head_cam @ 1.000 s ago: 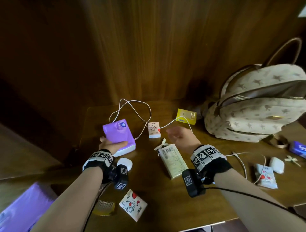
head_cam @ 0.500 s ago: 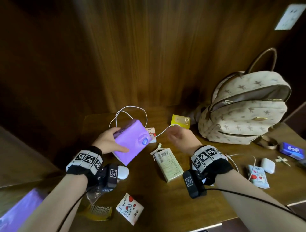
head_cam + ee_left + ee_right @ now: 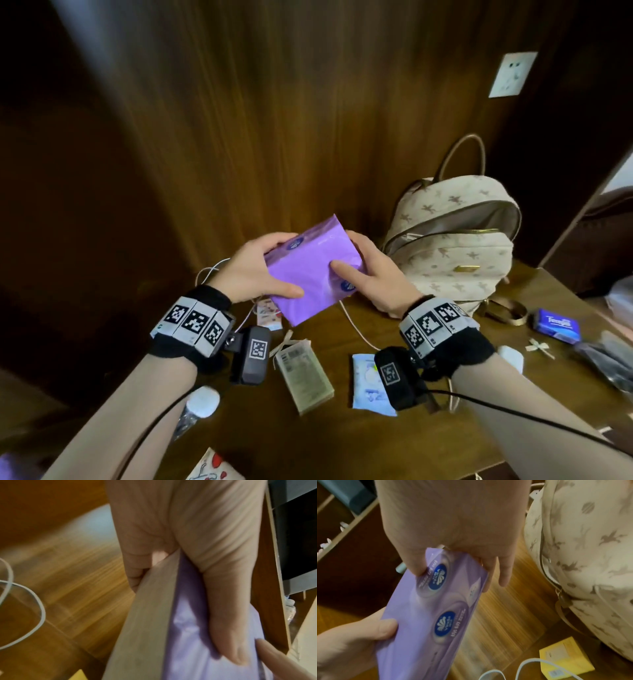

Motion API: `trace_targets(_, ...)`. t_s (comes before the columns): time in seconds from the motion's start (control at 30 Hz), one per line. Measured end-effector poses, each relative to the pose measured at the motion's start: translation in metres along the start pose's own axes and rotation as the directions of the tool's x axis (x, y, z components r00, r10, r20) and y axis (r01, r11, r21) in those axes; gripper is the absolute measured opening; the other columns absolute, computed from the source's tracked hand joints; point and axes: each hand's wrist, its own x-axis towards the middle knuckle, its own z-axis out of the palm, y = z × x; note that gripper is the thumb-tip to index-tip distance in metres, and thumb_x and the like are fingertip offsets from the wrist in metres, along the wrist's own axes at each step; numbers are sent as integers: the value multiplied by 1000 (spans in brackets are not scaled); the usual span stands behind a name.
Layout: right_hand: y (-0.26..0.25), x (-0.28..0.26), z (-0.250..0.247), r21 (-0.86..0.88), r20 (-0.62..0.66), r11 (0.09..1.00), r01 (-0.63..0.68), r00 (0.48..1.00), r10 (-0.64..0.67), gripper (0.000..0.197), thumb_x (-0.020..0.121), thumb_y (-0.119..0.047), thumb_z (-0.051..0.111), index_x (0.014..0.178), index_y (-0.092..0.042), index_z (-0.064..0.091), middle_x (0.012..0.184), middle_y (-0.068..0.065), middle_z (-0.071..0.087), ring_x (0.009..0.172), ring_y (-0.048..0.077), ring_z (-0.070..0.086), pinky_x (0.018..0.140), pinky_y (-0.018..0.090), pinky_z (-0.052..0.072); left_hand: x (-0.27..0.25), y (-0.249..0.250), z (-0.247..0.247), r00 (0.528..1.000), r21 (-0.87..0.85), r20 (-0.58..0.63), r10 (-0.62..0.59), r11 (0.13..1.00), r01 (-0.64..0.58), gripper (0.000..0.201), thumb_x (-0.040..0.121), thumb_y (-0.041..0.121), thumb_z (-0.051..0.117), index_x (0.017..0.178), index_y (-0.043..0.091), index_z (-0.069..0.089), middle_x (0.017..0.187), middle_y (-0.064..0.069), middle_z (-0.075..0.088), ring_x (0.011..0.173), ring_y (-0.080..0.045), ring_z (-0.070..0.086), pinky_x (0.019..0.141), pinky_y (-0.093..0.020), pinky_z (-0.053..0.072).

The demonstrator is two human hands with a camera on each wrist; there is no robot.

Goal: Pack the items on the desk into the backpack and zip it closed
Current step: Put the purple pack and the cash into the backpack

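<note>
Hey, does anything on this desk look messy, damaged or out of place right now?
Nothing looks damaged or spilled. The white cable trails loose across the desk among the scattered small packs. The backpack stands with its top zip gaping open, as packing needs. Both hands, left and right, hold the purple tissue pack above the desk.

the soft purple tissue pack (image 3: pixel 310 270) carries round dark blue logos with white marks. the fabric backpack (image 3: pixel 455 246) is cream with a tan scattered figure print and gold zip. the wooden desk (image 3: pixel 342 442) is streaky brown. far right lies a blue packet (image 3: pixel 556 325); a small yellow box (image 3: pixel 565 660) sits beside a white cable (image 3: pixel 25 601).
</note>
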Motion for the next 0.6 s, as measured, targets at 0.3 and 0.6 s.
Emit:
trace_targets(0.3, -10, -4, -132, -26, -369, 959, 283, 888, -273, 27, 89, -25, 55, 114, -34, 46, 106, -16, 55, 100, -3, 53, 91, 15, 40, 68, 58, 72, 972, -187, -189, 137, 967, -173, 56, 68, 47, 69, 120, 37, 51, 123, 15, 58, 114, 0, 55, 93, -16, 43)
trace_targets(0.6, 51, -16, -244, -24, -607, 982, 189, 778, -164, 37, 88, -36, 52, 119, -14, 52, 114, -3, 55, 106, 7, 54, 93, 24, 44, 130, 86, 149, 945, 108, -224, 239, 970, -219, 23, 97, 17, 51, 116, 24, 61, 123, 5, 59, 111, -4, 53, 90, -12, 39)
